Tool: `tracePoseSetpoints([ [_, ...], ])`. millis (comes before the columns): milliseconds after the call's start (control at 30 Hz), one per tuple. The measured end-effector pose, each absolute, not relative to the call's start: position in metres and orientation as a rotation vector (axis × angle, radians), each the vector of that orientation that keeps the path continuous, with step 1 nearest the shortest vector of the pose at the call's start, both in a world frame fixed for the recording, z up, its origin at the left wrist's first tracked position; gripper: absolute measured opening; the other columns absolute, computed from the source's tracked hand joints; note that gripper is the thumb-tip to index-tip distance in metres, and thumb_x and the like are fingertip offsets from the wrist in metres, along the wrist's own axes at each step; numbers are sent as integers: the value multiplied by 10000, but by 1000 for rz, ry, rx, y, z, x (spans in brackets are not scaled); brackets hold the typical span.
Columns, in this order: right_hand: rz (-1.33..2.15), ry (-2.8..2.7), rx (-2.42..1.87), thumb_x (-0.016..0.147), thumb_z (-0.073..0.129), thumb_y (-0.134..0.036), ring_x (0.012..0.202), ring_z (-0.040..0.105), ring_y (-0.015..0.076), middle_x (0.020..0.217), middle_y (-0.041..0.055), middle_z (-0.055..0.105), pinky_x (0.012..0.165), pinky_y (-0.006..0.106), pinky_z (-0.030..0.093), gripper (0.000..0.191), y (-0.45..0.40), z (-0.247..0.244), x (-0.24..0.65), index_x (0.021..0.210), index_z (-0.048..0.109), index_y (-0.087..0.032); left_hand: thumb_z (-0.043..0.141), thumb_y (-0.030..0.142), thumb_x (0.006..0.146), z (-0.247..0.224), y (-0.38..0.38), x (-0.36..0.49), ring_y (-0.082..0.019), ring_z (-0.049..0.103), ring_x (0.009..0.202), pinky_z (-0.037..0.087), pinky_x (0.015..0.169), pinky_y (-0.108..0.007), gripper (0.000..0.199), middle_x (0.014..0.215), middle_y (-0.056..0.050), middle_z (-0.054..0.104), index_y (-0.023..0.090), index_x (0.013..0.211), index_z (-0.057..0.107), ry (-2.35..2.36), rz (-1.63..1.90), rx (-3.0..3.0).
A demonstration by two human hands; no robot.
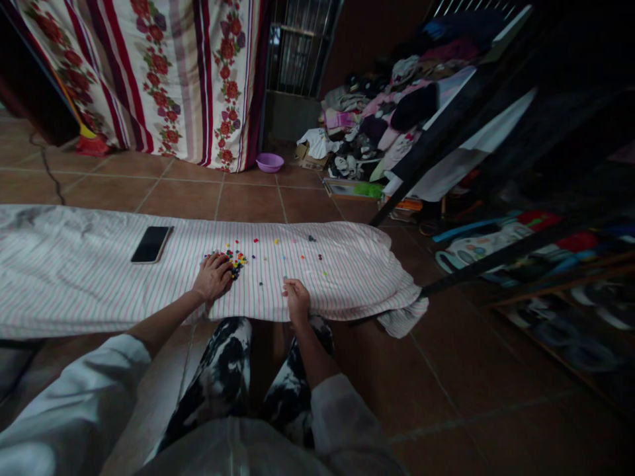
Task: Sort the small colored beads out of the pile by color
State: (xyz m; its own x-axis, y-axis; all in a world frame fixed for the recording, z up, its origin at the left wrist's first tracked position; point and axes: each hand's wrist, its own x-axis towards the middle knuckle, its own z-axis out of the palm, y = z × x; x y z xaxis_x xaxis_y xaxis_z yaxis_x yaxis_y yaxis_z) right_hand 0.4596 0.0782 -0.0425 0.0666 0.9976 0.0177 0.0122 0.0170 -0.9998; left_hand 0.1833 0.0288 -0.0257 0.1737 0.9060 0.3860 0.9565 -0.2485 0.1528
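Shirt (238, 449) closest; striped cloth (347, 258), tiled floor (188, 188) beyond! Left hand (214, 276), fingers slightly apart, part-hides beads (239, 258); right hand (297, 299) pinched, contents unclear.

Multicoloured bits (238, 260), white cloth (354, 271) (thinly striped), purple basin (269, 163)

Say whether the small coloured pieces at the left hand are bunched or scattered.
Bunched: coloured pieces crowd closely beside the left hand on the striped cloth; any under the hand are hidden.
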Motion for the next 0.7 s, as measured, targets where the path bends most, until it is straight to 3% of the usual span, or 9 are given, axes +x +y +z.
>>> tracePoseSetpoints([
  [167, 1126, -1196, -1287, 656, 546, -382, 533, 589, 142, 676, -13, 660, 543, 254, 461, 214, 78, -37, 460, 735, 638, -205, 362, 300, 880, -21, 53, 172, -252, 466, 1259, 333, 1137, -493, 373, 1205, -96, 636, 179, 1058, 667, -1968, -699, -2260],
  [300, 1063, -1257, -1347, 672, 538, -369, 534, 607, 146, 657, -17, 661, 586, 264, 473, 209, 77, -34, 462, 738, 647, -202, 377, 286, 865, -16, 87, 167, -241, 460, 1274, 356, 1126, -454, 378, 1254, -100, 618, 177, 1100, 653, -2213, -651, -2133],
  [567, 992, -1315, -1283, 728, 541, -400, 534, 584, 139, 675, -14, 646, 588, 273, 479, 216, 76, -39, 465, 756, 634, -207, 376, 282, 878, -19, 152, 169, -212, 562, 1110, 422, 1003, -380, 342, 1117, -77, 681, 211, 1026, 677, -2326, -555, -2147],
  [700, 997, -1322, -1287, 736, 548, -398, 530, 574, 132, 687, -13, 641, 572, 268, 473, 214, 77, -43, 465, 767, 640, -208, 408, 365, 880, -18, 157, 179, -232, 556, 1060, 427, 954, -384, 331, 1056, -69, 681, 249, 1005, 692, -2347, -487, -2168],
])
